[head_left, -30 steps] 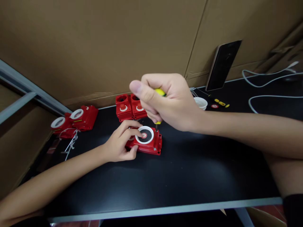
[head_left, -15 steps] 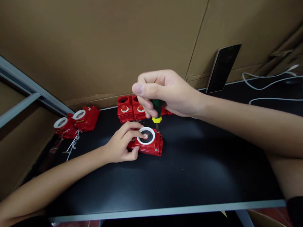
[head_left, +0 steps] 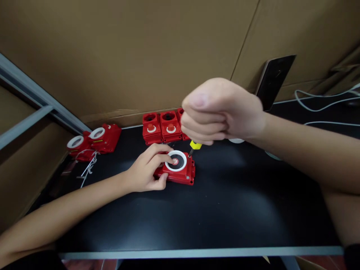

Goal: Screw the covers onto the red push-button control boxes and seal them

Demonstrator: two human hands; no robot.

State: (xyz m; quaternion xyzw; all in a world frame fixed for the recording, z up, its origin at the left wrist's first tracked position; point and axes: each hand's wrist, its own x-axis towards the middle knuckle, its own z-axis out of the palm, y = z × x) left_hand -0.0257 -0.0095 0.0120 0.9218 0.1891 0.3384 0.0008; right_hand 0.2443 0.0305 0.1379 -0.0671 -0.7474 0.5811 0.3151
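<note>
A red housing (head_left: 182, 177) with a white ring and a dark round face lies on the black tabletop. My left hand (head_left: 149, 168) grips it from the left, one fingertip on the round face and the thumb along the near side. In a fist, my right hand (head_left: 222, 112) holds a screwdriver (head_left: 195, 145) above the housing's far right corner. The yellow collar and part of the shaft show, and the rest of the handle is hidden in the fingers. The screwdriver leans, with its tip at the corner screw.
Several red housings (head_left: 170, 127) with red buttons stand in a row by the cardboard wall (head_left: 126, 56). Two more with white rings (head_left: 105, 138) sit at the left beside white cords (head_left: 89, 165). A dark phone (head_left: 277, 77) leans at the back right, near white cables (head_left: 317, 107).
My right hand has closed more tightly round the screwdriver and moved right, tilting the handle over. My left hand still grips the housing. The whole view has shifted slightly.
</note>
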